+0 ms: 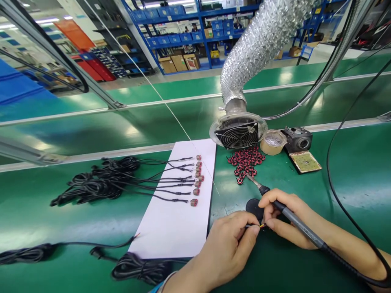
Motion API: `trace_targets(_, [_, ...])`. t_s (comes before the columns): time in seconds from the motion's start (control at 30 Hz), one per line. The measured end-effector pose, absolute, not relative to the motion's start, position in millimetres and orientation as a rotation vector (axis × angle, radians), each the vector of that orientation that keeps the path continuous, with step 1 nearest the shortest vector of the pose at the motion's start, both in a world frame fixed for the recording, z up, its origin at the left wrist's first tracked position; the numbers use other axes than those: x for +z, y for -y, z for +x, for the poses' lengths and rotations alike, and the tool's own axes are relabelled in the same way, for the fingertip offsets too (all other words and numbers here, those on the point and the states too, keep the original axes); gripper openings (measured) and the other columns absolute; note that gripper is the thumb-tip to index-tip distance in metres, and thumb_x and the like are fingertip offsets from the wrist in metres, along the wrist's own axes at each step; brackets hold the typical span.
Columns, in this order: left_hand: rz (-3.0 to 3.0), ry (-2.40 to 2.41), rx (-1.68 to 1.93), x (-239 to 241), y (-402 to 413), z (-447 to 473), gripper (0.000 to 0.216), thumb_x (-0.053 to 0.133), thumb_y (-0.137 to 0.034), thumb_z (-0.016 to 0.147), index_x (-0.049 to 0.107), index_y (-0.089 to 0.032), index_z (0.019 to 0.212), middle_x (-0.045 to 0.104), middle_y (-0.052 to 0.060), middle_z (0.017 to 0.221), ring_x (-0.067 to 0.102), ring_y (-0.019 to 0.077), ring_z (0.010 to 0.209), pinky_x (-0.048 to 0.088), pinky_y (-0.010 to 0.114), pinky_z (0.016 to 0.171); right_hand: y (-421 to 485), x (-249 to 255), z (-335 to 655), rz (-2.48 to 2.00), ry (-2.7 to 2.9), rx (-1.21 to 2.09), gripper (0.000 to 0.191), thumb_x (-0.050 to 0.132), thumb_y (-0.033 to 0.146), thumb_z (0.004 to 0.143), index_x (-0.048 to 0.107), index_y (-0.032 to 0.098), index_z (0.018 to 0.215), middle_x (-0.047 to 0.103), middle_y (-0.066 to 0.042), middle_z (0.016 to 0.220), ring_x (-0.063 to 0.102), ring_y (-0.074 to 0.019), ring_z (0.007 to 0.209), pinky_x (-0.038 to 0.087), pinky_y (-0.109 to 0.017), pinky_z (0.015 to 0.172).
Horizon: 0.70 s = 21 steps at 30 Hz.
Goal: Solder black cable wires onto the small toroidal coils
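My left hand is closed in a pinch on the end of a black cable. Thin coloured wires come out between the two hands, one of them yellow. My right hand is closed around a soldering iron, its metal tip up and left beside a pile of small red-and-black ring parts. That hand's thumb and fingers also meet at the wire ends; what they pinch there is too small to make out. A round black disc lies just behind the fingertips.
A white board bears a row of reddish-brown connectors beside cable ends from black coils. More coiled cable lies in front. Behind stand a fume fan, a tape roll and an iron stand.
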<state>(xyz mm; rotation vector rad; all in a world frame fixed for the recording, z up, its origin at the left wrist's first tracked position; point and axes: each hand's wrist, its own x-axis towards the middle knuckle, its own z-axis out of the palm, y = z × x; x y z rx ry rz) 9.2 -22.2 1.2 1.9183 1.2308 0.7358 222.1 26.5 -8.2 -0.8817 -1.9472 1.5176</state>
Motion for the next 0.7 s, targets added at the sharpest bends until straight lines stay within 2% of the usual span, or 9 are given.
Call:
trace_targets(0.2, [2.060,-1.190,0.718,-2.9,24.1,9.2,0.016,0.049,-0.017,0.094,0.064,-0.018,0.099,0.069,0.002,0.080,0.062,0.0129,0.065,0.044,0.022,0.060,-26.4,-5.9,221.4,-0.819,2.036,1.504,0.030,0.056,0.013,0.090,0.052,0.025,0.117,0.062,0.004,0.079,0.057,-0.0097,0.063,0.046,-0.021,0.060])
trace_targets(0.37, [2.067,-1.197,0.785,-3.7,23.3,8.7,0.015,0.049,-0.016,0.094,0.063,-0.019,0.100,0.071,0.001,0.083,0.063,0.0124,0.065,0.045,0.022,0.059,-24.1,-8.8,218.0,-0.861,1.720,1.901,0.020,0.051,0.025,0.096,0.049,0.023,0.115,0.056,0.002,0.083,0.059,-0.0114,0.067,0.050,-0.022,0.059])
trace_targets(0.43, [2.053,-1.196,0.817,-3.1,22.9,8.8,0.015,0.049,-0.016,0.094,0.062,-0.019,0.100,0.070,0.001,0.082,0.063,0.0116,0.064,0.045,0.021,0.059,-24.0,-7.8,216.7,-0.875,1.624,1.995,0.019,0.052,0.023,0.093,0.048,0.022,0.112,0.056,0.002,0.081,0.059,-0.0119,0.067,0.050,-0.022,0.056])
trace_targets(0.57, [2.061,-1.212,0.849,-2.7,23.2,8.9,0.014,0.049,-0.017,0.094,0.062,-0.018,0.099,0.068,0.000,0.076,0.059,0.0107,0.058,0.042,0.021,0.055,-24.7,-5.7,214.6,-0.937,1.635,1.947,0.023,0.054,0.019,0.085,0.048,0.021,0.107,0.055,0.004,0.079,0.050,-0.0073,0.056,0.045,-0.018,0.050])
trace_targets(0.7, [2.101,-1.234,0.857,-3.5,24.2,9.5,0.013,0.050,-0.018,0.093,0.062,-0.018,0.097,0.063,-0.002,0.068,0.054,0.0105,0.051,0.037,0.022,0.048,-23.9,-7.0,213.9,-0.963,1.660,1.843,0.030,0.057,0.013,0.080,0.048,0.022,0.107,0.054,0.004,0.082,0.047,-0.0064,0.060,0.041,-0.016,0.053])
